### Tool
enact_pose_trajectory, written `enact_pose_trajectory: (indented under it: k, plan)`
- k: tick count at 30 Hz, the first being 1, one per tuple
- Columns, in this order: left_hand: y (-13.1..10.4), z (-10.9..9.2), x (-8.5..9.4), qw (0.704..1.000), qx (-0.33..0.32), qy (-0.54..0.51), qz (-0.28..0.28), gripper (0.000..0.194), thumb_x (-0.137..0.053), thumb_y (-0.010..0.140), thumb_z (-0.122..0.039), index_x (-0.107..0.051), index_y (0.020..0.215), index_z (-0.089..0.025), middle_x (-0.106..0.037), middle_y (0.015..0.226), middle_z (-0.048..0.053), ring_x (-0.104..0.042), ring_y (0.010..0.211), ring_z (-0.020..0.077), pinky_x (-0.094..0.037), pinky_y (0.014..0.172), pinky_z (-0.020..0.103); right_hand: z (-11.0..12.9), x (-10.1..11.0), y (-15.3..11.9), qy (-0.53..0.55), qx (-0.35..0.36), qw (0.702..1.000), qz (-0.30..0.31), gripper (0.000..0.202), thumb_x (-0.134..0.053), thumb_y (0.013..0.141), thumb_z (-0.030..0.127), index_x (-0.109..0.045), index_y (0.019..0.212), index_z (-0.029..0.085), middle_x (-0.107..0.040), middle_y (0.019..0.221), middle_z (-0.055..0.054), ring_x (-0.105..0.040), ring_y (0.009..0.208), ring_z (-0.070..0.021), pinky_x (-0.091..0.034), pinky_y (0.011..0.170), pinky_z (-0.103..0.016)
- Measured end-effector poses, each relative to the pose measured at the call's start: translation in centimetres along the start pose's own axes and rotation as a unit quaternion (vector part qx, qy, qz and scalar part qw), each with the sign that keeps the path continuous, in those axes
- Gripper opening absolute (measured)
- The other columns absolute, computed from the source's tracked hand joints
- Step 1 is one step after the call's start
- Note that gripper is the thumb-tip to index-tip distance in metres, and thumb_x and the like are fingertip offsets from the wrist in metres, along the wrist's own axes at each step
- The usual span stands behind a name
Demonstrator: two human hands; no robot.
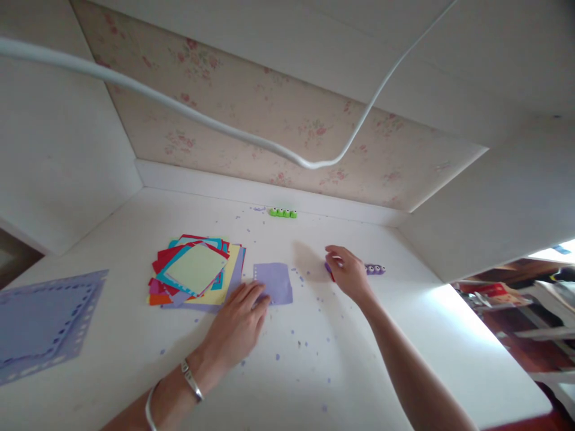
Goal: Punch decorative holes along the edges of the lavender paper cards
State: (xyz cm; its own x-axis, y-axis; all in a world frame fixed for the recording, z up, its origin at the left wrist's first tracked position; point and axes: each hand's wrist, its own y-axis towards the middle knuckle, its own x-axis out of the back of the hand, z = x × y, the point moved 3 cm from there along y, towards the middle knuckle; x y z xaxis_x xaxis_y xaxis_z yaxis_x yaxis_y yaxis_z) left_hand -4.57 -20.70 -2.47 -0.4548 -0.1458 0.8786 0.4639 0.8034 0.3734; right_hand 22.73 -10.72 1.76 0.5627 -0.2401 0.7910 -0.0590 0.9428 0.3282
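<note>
Purple paper (274, 282), a small square with a row of punched holes along its left edge, is lying at the centre of the frame, and the left hand (238, 326) is resting flat and open on its lower left corner, pinning it to the white desk (135, 347). Right of centre, the right hand (348, 272) is closing its fingers around a purple punch (375, 269). Holding the sheet firmly flat would help it stay square while the punch is being brought over, in my judgement. Left of the sheet, a stack of coloured paper squares (195, 270) is sitting fanned out. A green punch (283, 212) is lying by the back wall, and purple confetti is dotting the desk. At far left a lilac sheet with a punched border (42, 323) is lying flat. Floral wallpaper (269, 120) is filling the upper frame, crossed by a white cable (314, 163).
</note>
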Motion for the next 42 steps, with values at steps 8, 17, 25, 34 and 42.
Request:
enact_pose_trajectory:
  k: [8,17,25,34,42]
  plan:
    - [-0.8,0.4,0.1,1.0,0.014,-0.007,0.02,0.026,-0.05,0.09,-0.018,-0.061,0.114,-0.021,-0.058,0.11,0.009,-0.052,0.105,0.0255,-0.044,0.091,0.046,2.6,-8.6,11.9,-0.121,0.038,0.982,0.137,0.054,-0.046,0.085,0.012,-0.042,0.139,0.009,-0.043,0.143,-0.015,-0.045,0.128,-0.0218,-0.038,0.104,-0.032]
    - [-0.3,0.4,0.5,1.0,0.016,-0.006,0.021,0.014,-0.052,0.088,-0.012,-0.06,0.096,-0.02,-0.059,0.096,0.005,-0.055,0.089,0.0216,-0.045,0.079,0.038,1.8,-9.9,16.6,-0.192,0.049,0.964,0.175,0.053,-0.045,0.08,0.001,-0.053,0.132,0.013,-0.05,0.138,-0.012,-0.05,0.122,-0.0233,-0.036,0.103,-0.031]
    - [0.0,0.5,0.5,0.999,0.006,0.003,0.052,0.008,-0.054,0.088,-0.012,-0.058,0.089,-0.019,-0.059,0.092,0.004,-0.055,0.089,0.0229,-0.047,0.079,0.04,0.6,-8.7,14.8,-0.212,0.042,0.959,0.183,0.036,-0.052,0.086,0.014,-0.061,0.121,0.014,-0.058,0.124,-0.013,-0.057,0.109,-0.0221,-0.041,0.094,-0.028]
    - [-0.2,0.3,0.7,0.992,-0.02,-0.12,0.021,0.021,-0.049,0.091,-0.011,-0.059,0.106,-0.021,-0.061,0.111,0.004,-0.056,0.107,0.0193,-0.041,0.103,0.04,5.6,-7.1,11.3,-0.111,0.108,0.969,0.195,0.023,-0.057,0.085,0.017,-0.068,0.106,0.018,-0.065,0.112,-0.008,-0.062,0.094,-0.0169,-0.044,0.089,-0.027]
    - [-0.1,2.0,2.4,0.936,0.163,-0.298,-0.096,0.034,-0.05,0.094,-0.035,-0.05,0.125,-0.022,-0.057,0.126,0.01,-0.057,0.113,0.023,-0.05,0.094,0.038,11.8,-4.6,-0.4,0.236,0.14,0.885,0.376,0.06,-0.068,0.079,0.02,-0.045,0.133,0.031,-0.068,0.104,0.0,-0.063,0.075,-0.0128,-0.053,0.07,-0.027]
